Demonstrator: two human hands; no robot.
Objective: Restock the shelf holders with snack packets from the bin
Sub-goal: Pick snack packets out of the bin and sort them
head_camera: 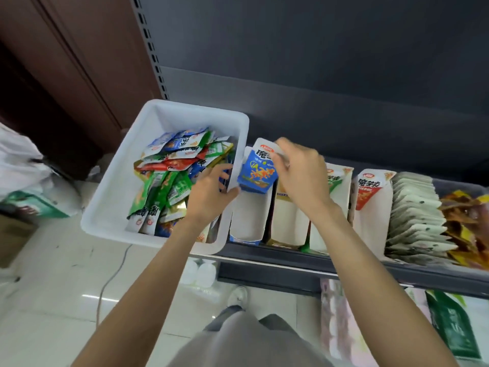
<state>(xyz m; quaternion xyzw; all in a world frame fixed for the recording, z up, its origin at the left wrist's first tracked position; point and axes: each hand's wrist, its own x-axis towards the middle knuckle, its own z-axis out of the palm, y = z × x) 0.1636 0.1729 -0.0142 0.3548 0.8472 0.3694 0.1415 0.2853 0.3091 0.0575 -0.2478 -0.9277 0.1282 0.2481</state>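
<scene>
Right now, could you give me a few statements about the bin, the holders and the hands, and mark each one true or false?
1. The right hand holds a blue packet over the leftmost holder. True.
2. The white bin holds only blue packets. False: green, red and blue ones are mixed in it.
3. The left hand is at the bin's right side, near the wall. True.
4. The bin stands to the right of the holders. False: it stands to their left.
5. The red holder is left of the blue one. False: it is further right.
</scene>
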